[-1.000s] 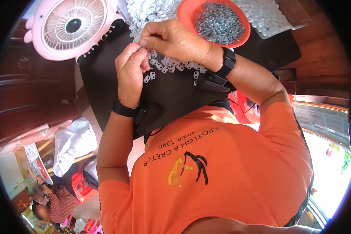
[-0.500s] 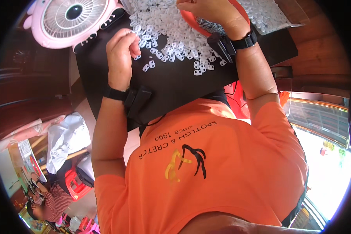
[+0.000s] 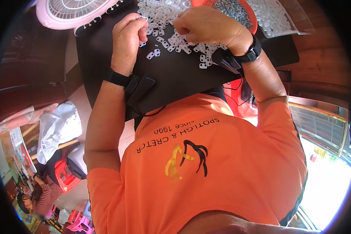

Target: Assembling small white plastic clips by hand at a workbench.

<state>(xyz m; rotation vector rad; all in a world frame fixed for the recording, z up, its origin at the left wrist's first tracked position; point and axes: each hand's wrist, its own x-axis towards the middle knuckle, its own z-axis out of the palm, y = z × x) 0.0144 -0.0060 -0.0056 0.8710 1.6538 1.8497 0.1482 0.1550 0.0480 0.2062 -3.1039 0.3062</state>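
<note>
My left hand (image 3: 125,43) is closed in a pinch above the dark table, with a small white plastic piece (image 3: 144,18) between thumb and fingertips. To its right my right hand (image 3: 210,28) hangs over a spread of similar white plastic pieces (image 3: 160,11), which have holes in them. Its fingers are curled together, and whatever they hold is hidden. Behind the right wrist, an orange-red bowl (image 3: 252,17) contains many thin grey metal bits (image 3: 231,11), too small to name. Black bands with small black devices sit on both wrists.
A pink fan (image 3: 75,11) stands at the far left of the dark table (image 3: 171,84). A clear tray (image 3: 296,27) of whitish pieces lies at the far right. Beyond the table's left side are a white bag (image 3: 60,128), a red stool (image 3: 64,177) and another person (image 3: 46,193).
My right hand has come from the bowl leftward and nearer, over the white pieces, uncovering the metal bits. My left hand keeps its pinch. The whole view has shifted slightly.
</note>
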